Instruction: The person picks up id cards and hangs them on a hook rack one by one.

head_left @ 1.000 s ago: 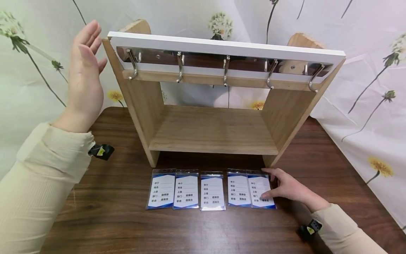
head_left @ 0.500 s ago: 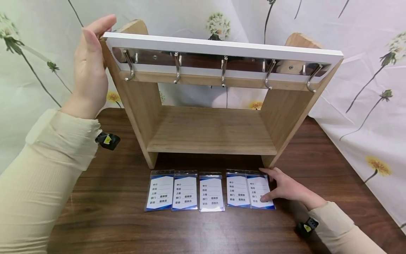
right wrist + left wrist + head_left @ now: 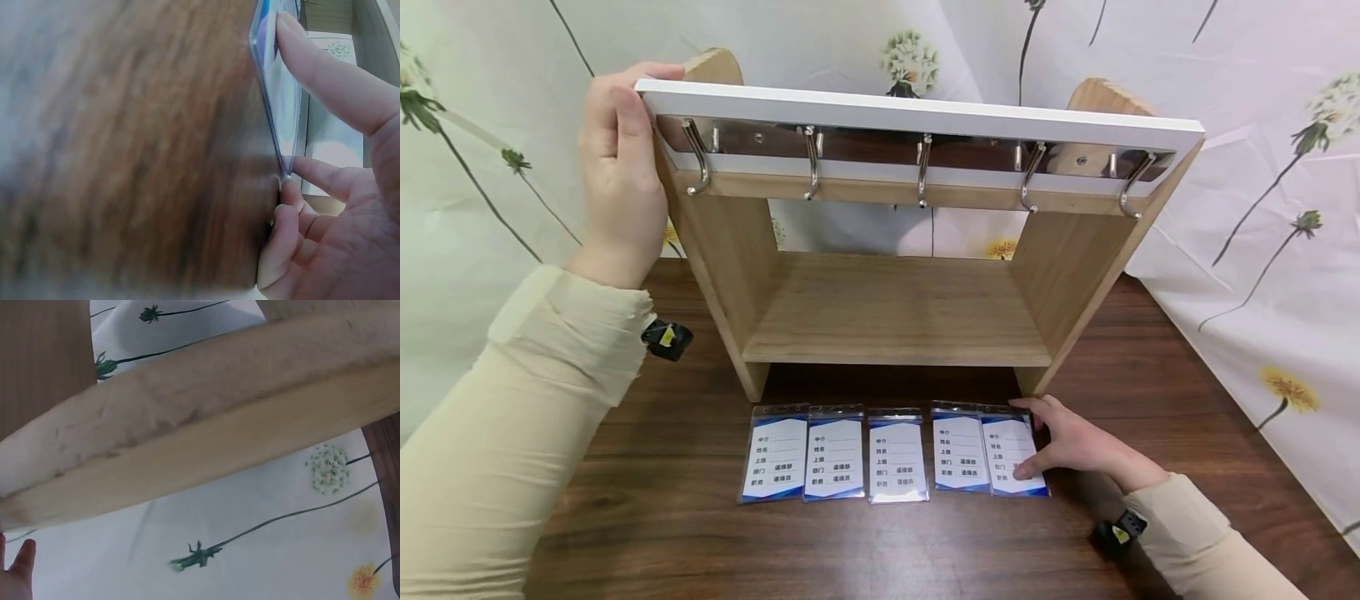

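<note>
A wooden rack (image 3: 895, 308) with a white top board (image 3: 917, 108) stands on the table, a row of metal hooks (image 3: 922, 171) across its front. My left hand (image 3: 625, 179) grips the rack's upper left corner, thumb in front and fingers reaching behind. The left wrist view shows the wooden side panel (image 3: 200, 425) up close and fingertips at the lower left. My right hand (image 3: 1070, 437) pinches the rightmost name badge (image 3: 1009, 442), thumb on its face and fingers at its edge. In the right wrist view, the badge (image 3: 284, 106) appears edge-on beside the thumb.
Several more badges in clear sleeves lie in a row before the rack, including the leftmost badge (image 3: 775, 454) and a middle badge (image 3: 898, 458). A dark wood table (image 3: 850, 550) carries everything. Flower-patterned cloth (image 3: 1247, 167) hangs behind and to the right.
My left hand has moved right from beside the rack and now grips its upper left corner. The right hand stays at the rightmost badge. The view has shifted slightly.
</note>
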Tool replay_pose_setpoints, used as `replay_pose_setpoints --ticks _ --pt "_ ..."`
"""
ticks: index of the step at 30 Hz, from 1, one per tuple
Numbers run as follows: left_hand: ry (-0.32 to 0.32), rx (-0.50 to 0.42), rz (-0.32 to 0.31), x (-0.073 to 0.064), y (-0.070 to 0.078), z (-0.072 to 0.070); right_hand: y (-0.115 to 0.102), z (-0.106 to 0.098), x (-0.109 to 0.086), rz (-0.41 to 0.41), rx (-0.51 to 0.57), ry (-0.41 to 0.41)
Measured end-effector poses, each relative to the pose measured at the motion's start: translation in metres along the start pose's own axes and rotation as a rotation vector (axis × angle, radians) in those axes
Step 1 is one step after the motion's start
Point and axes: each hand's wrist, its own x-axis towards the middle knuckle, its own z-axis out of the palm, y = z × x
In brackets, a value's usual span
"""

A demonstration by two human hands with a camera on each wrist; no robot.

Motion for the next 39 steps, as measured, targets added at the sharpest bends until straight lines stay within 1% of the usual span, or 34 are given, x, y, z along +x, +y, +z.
replay_pose_setpoints --ticks 6,9,12,16,20,22,27,29,34,37,39 --pt "0.047 -0.039 0.015 0.001 -0.006 0.005 0.001 0.001 0.001 -0.014 -0.001 0.011" --pt "0.064 -0.034 0.026 0.001 -0.006 0.007 0.001 0.001 0.002 -0.006 0.007 0.023" --pt "0.076 0.002 0.035 0.001 -0.007 0.007 -0.001 0.002 0.002 0.004 0.014 0.037" --pt "0.082 0.03 0.035 0.001 -0.008 0.007 -0.002 0.004 -0.001 0.035 0.021 0.078" --pt "0.088 0.02 0.037 0.001 -0.008 0.009 -0.001 0.004 -0.003 0.054 0.047 0.147" --pt "0.094 0.026 0.043 0.002 -0.008 0.01 0.0 0.003 -0.003 0.056 0.078 0.174" --pt "0.111 0.012 0.046 0.002 -0.007 0.012 -0.002 0.001 -0.004 0.097 0.155 0.195" --pt "0.115 0.015 0.046 0.002 -0.007 0.012 -0.003 -0.001 -0.005 0.115 0.171 0.209" --pt "0.123 0.046 0.056 0.002 -0.007 0.012 -0.009 -0.007 -0.009 0.113 0.279 0.246" --pt "0.128 0.054 0.055 0.002 -0.007 0.013 -0.011 -0.012 -0.012 0.111 0.367 0.24" --pt "0.126 0.051 0.051 0.002 -0.007 0.013 -0.012 -0.016 -0.014 0.097 0.401 0.231"
